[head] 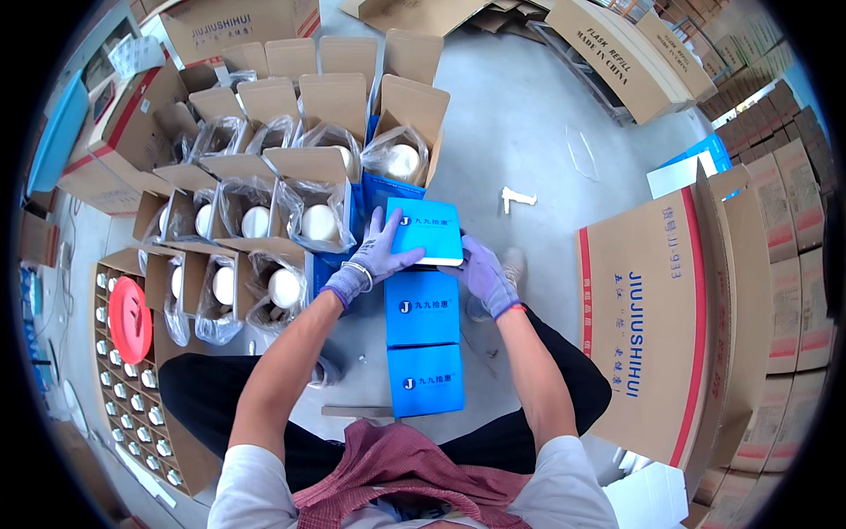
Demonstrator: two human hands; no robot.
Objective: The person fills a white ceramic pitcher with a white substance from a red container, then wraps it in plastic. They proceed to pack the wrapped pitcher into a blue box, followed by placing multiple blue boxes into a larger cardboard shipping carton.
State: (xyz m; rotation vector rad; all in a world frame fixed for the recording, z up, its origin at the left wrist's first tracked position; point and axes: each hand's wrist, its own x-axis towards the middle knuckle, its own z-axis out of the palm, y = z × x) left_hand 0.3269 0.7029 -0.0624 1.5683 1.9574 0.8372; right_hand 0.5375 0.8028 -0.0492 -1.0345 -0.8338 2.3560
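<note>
My left hand [377, 254], in a purple work glove, lies across the left side of a blue printed carton [431, 226], its fingers spread on the lid. From the right, my right hand [488, 276], gloved alike, holds the carton's near right corner. A white edge shows under the front of the lid. Toward me, a second blue carton [429, 324] and a third blue carton [433, 383] stand in line with it, lids down. Left of my hands are rows of opened cartons [316, 165], with white-topped items [320, 223] in clear plastic bags inside.
A divided cardboard box [178, 456] of white-capped items stands at left, a red plastic dish [131, 321] on it. At right is a large open shipping carton [634, 317] before stacked brown cartons [786, 311]. A white scrap [517, 198] lies on the grey floor [502, 139].
</note>
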